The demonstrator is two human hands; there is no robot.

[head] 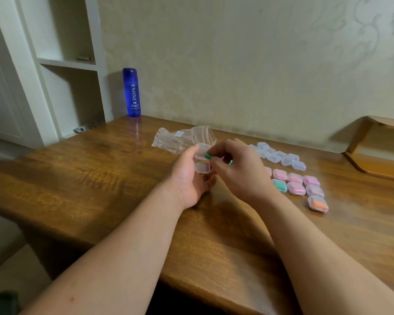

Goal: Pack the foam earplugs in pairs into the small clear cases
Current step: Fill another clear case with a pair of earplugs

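1. A wooden table [100, 178] stands against a patterned wall. Our left hand [189, 176] holds an open clear case [201, 165], fingers curled round it.
2. Our right hand [239, 169] pinches a green earplug [208, 156] right at the case.
3. We judge loading is under way. Next, the plug needs seating, then a partner, then the lid.
4. Filled cases [296, 187] lie to the right, with empty cases [280, 156] beyond them.
5. The far-left blue bottle [131, 92] reads "ENONE"; its smaller print is illegible.
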